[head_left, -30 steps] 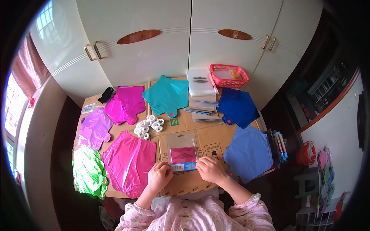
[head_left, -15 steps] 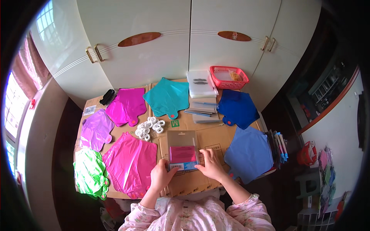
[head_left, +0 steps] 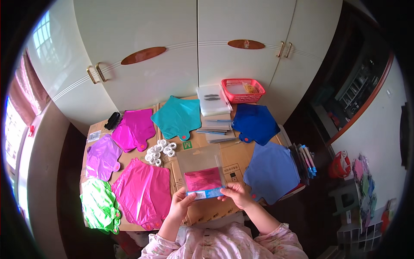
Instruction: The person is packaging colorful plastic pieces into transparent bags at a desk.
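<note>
Both hands hold a clear plastic packet with a folded shiny pink foil sheet in it and a blue-and-white strip along its bottom. My left hand pinches the lower left corner, thumb on top. At the lower right corner my right hand grips the edge, its other fingers partly hidden behind the packet. Left of the packet lies a stack of flat pink foil balloons. To the right is a stack of pale blue foil balloons. Small white ribbon rolls are heaped beyond my left hand.
Flat balloons in green, lilac, magenta, teal and dark blue ring the cardboard-covered table. A clear bag stack, layered cards and red basket stand at the back before the cupboard.
The packet has come up off the cardboard and tilted toward me, held between both hands. My right hand has closed on its lower corner. The whole view has shifted slightly.
</note>
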### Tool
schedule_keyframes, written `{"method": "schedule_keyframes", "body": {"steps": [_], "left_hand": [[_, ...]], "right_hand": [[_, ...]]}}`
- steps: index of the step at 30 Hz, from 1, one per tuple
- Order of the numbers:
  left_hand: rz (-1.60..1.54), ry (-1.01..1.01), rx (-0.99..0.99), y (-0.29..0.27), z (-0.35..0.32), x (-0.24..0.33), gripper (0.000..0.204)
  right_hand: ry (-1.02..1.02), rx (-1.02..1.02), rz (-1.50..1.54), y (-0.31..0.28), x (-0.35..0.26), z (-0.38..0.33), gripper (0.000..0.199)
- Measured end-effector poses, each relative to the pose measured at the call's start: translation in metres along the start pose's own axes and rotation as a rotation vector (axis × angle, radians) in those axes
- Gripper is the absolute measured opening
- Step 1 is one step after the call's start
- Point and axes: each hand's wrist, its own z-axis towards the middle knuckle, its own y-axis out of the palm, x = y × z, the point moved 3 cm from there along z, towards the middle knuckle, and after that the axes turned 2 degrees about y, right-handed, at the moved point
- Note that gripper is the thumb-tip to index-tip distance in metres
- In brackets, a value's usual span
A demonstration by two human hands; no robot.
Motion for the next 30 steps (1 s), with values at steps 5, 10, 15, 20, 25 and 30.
{"method": "schedule_keyframes", "body": {"steps": [5, 10, 15, 20, 25, 30], "left_hand": [[-0.062, 0.010, -0.093, -0.016, 0.003, -0.015, 0.010], [-0.011, -0.046, -0.176, 0.001, 0.008, -0.019, 0.027], [0.324, 0.000, -0.119, 0.019, 0.007, -0.004, 0.032], [0.295, -0.041, -0.089, 0.009, 0.005, -0.007, 0.023], [0.265, 0.034, 0.005, 0.007, 0.001, -0.010, 0.020], [0.273, 0.033, 0.043, -0.002, -0.009, -0.010, 0.018]], "right_hand": [[0.001, 0.066, 0.067, -0.004, -0.001, -0.013, 0.022], [-0.198, 0.211, -0.199, -0.016, -0.010, -0.027, 0.025], [-0.534, 0.874, -0.743, -0.096, -0.066, -0.069, 0.020], [-0.486, 1.413, -1.640, -0.218, -0.141, -0.145, 0.019], [-0.252, 1.432, -1.868, -0.314, -0.131, -0.181, 0.025], [-0.059, 1.370, -1.878, -0.345, -0.108, -0.178, 0.024]]}}
